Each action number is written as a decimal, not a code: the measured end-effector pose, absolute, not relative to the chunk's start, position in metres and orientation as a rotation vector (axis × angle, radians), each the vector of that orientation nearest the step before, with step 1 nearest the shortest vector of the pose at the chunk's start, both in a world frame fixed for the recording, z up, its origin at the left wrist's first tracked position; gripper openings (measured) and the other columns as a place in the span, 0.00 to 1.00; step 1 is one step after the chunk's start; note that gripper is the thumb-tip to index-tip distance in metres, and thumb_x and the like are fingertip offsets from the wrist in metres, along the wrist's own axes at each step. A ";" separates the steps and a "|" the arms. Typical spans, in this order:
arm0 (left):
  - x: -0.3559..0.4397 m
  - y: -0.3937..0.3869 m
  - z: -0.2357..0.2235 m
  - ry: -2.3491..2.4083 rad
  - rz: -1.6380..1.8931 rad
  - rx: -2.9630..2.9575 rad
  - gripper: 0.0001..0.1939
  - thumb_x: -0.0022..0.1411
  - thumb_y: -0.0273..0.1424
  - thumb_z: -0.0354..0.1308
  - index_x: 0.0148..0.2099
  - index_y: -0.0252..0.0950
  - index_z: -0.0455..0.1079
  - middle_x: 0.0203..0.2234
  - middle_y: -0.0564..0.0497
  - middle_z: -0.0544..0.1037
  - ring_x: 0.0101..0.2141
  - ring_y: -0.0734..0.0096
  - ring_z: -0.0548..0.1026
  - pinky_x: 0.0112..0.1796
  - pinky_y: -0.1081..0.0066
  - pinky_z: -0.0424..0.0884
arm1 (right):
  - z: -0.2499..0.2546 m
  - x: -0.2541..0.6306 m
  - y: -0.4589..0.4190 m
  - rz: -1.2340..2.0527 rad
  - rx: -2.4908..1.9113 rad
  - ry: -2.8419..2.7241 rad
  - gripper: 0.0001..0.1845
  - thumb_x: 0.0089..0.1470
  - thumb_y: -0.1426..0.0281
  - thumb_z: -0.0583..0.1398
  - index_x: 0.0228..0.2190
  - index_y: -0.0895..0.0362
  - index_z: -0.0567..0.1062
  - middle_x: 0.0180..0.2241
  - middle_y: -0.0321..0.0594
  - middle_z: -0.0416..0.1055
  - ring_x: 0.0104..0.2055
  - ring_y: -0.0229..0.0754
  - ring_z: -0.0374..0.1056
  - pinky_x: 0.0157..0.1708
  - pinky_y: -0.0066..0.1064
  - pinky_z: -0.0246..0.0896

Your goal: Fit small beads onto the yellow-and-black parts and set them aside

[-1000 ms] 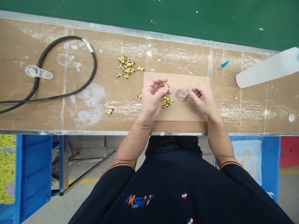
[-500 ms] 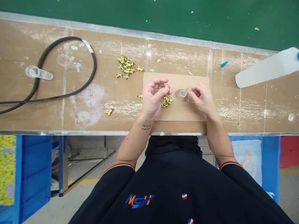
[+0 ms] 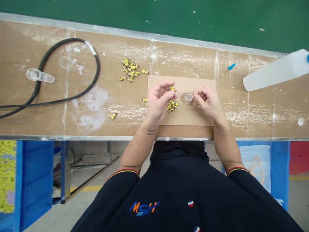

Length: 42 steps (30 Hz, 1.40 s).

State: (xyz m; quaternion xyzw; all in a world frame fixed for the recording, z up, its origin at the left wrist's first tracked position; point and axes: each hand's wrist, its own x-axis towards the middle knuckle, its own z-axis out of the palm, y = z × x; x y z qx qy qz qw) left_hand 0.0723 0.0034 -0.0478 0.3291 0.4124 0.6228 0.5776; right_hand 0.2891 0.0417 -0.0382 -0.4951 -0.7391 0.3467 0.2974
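left hand (image 3: 159,100): narrow grip, held item unclear | right hand (image 3: 208,102): narrow grip beside clear plastic piece (image 3: 188,99) | small yellow parts (image 3: 172,105) between hands | larger heap (image 3: 129,69) at 10 o'clock

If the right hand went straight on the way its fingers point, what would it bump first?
The right hand would probably reach the small round clear plastic cup first, on the brown cardboard sheet; depth is hard to judge.
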 end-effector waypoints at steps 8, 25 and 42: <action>0.072 0.004 -0.047 0.938 1.462 0.731 0.15 0.51 0.31 0.72 0.43 0.39 0.77 0.32 0.54 0.80 0.28 0.79 0.78 0.31 0.77 0.77 | -0.037 0.289 0.042 0.877 -1.298 -1.974 0.07 0.59 0.68 0.62 0.29 0.54 0.76 0.26 0.33 0.64 0.28 0.36 0.58 0.32 0.34 0.62; 0.101 -0.013 -0.036 0.719 1.360 0.871 0.17 0.55 0.40 0.77 0.43 0.38 0.79 0.33 0.52 0.83 0.30 0.76 0.83 0.31 0.78 0.79 | -0.029 0.287 0.012 0.549 -0.917 -1.869 0.11 0.64 0.55 0.62 0.35 0.47 0.77 0.31 0.39 0.68 0.37 0.47 0.72 0.39 0.48 0.74; 0.104 -0.014 -0.036 0.723 1.353 0.840 0.24 0.54 0.42 0.77 0.36 0.36 0.67 0.32 0.54 0.81 0.31 0.74 0.84 0.29 0.77 0.78 | -0.025 0.276 0.006 0.781 -0.878 -1.705 0.12 0.66 0.56 0.60 0.34 0.49 0.72 0.34 0.38 0.70 0.40 0.45 0.77 0.41 0.46 0.78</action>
